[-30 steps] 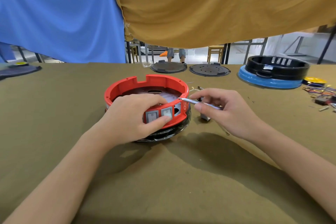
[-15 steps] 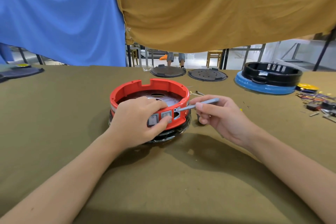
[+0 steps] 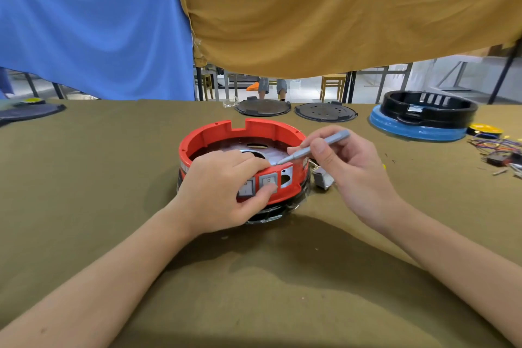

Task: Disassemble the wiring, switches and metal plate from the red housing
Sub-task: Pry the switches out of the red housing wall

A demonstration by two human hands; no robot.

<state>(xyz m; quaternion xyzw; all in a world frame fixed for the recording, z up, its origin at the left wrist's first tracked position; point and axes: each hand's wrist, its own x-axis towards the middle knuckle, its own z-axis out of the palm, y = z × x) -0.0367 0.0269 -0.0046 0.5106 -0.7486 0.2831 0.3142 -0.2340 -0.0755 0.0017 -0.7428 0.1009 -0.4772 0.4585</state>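
Observation:
The round red housing (image 3: 214,135) stands on a black base in the middle of the table. Two grey rocker switches (image 3: 268,179) sit in its front wall beside an empty cutout. A shiny metal plate (image 3: 271,154) lies inside. My left hand (image 3: 223,192) grips the front wall, fingers over the rim and thumb pressing a switch. My right hand (image 3: 350,169) holds a grey screwdriver (image 3: 313,149) like a pen, its tip pointing down inside the rim behind the switches. A removed grey switch (image 3: 322,179) lies on the table just right of the housing.
Two dark round discs (image 3: 324,113) lie at the table's far edge. A black ring on a blue base (image 3: 418,128) stands at the far right, with a yellow disc and loose coloured wires (image 3: 497,147) beside it. A dark disc (image 3: 25,113) lies far left. Blue and tan cloths hang behind.
My right hand has lifted and tilted the screwdriver, bringing its tip from the outside of the front wall over the rim to the inside. My left hand keeps its grip on the housing.

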